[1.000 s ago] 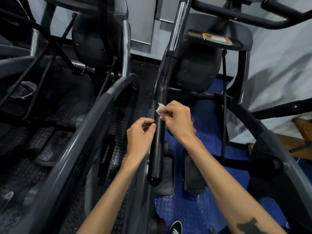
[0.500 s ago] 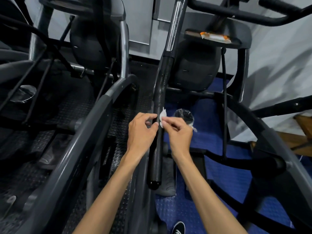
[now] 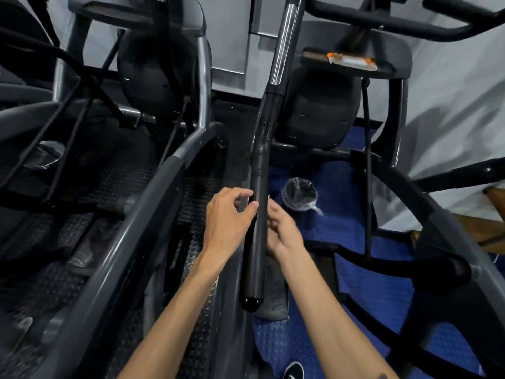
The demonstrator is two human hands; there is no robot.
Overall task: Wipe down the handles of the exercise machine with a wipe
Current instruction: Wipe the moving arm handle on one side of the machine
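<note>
Both hands have dropped behind and around the handle (image 3: 257,214) since half a second ago; the wipe, then a white tab pinched between the two hands in front of the bar, now shows only as a pale sliver (image 3: 269,197) at the bar's right edge.

Left hand (image 3: 228,224): on the bar's left side, fingers curled, thumb tip touching the bar. Whether it pinches the wipe, cannot tell.

Right hand (image 3: 284,232): mostly hidden behind the bar, fingers bent toward it. Its grip on the wipe cannot be made out.

Containers: small bin (image 3: 300,193) lined with a clear bag, on the blue floor mat (image 3: 344,214) just right of the hands; inside looks dark, contents not readable. Clear cup (image 3: 43,154) in the neighbouring machine's holder at far left; contents unclear.

Handle: long black bar, matte, slightly bent midway, rounded glossy cap at the near end (image 3: 250,302), chrome section (image 3: 282,45) higher up. Orange-and-white packet (image 3: 352,61) lies on the console shelf.
</note>
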